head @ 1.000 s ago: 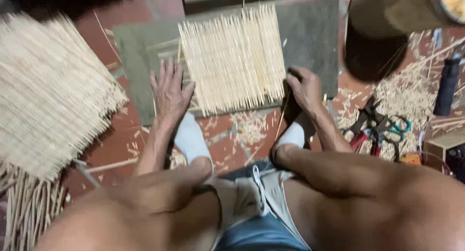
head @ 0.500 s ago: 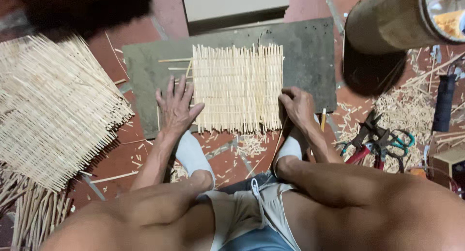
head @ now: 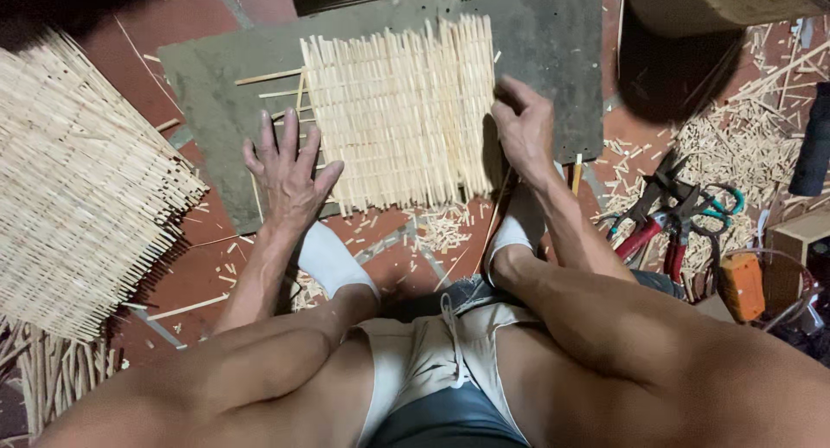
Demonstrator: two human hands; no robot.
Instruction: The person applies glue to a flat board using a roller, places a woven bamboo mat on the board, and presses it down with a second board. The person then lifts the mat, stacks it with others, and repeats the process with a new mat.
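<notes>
The red tiled floor (head: 186,16) carries a grey board (head: 553,41), stick offcuts (head: 735,145), pliers (head: 661,219) and a woven mat (head: 78,180).

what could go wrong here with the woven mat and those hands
1. The left hand lies flat by the mat's edge and the right hand grips the opposite edge of the small woven mat; its protruding stick ends might splinter fingers.
2. The mat's front edge overhangs the grey board; pressing there might bend or loosen sticks.
3. The red-handled pliers and cut scraps lie close to the right leg, possibly a snag or prick.
</notes>
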